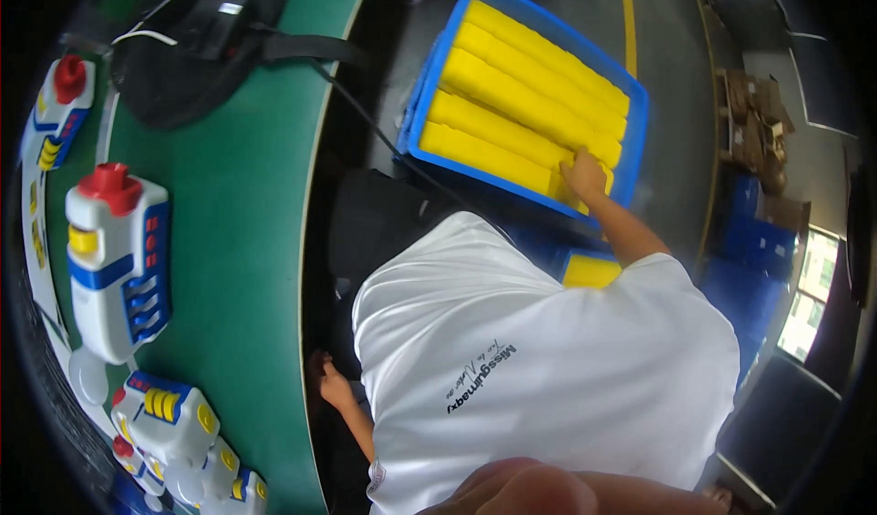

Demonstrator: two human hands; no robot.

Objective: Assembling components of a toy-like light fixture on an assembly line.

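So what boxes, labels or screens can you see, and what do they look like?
Blue crate: right of the green table, rectangular, filled with long yellow pieces; the right hand rests on them.
Cardboard boxes: far right on the floor, brown, open.
Shirt print: small dark lettering on the white shirt.
Screens: none in view.

Item: person, seen from above. One white short-sleeved T-shirt (566, 332) is worn, loose and lightly creased. A line of dark printed lettering (482, 376) is carried across the front, and a small pale emblem (376, 476) is set near the hem. The right sleeve (671, 273) is ended above the elbow. Forearms are left uncovered; left hand (333, 387) and right hand (585, 175) are bare.
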